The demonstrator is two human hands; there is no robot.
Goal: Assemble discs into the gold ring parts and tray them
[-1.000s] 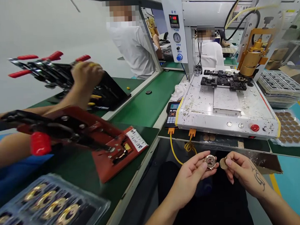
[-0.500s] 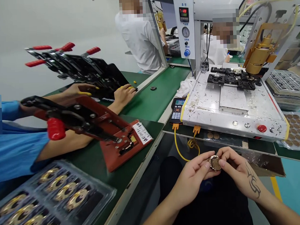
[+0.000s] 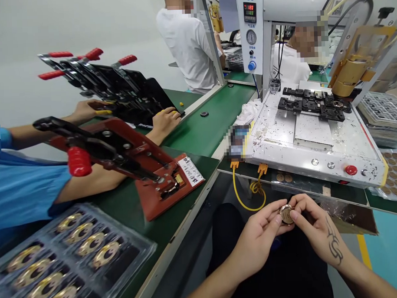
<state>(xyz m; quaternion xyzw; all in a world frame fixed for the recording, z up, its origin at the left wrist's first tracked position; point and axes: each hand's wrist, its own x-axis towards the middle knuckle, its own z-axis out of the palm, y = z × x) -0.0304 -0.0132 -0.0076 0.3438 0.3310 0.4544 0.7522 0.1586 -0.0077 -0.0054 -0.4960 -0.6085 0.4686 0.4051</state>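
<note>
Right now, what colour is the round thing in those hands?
The round thing is brown with a shiny gold-toned edge, in the head view.

One round metal case (image 3: 286,215), eight gold rings (image 3: 98,258), two orange connectors (image 3: 262,168), two silver buttons (image 3: 315,162), one red button (image 3: 350,170)

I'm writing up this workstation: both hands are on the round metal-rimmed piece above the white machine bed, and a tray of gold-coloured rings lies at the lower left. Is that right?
One slip: in the head view, the left hand and right hand are on the round piece above the lap, not the white machine bed. The tray lies as you say.
</note>
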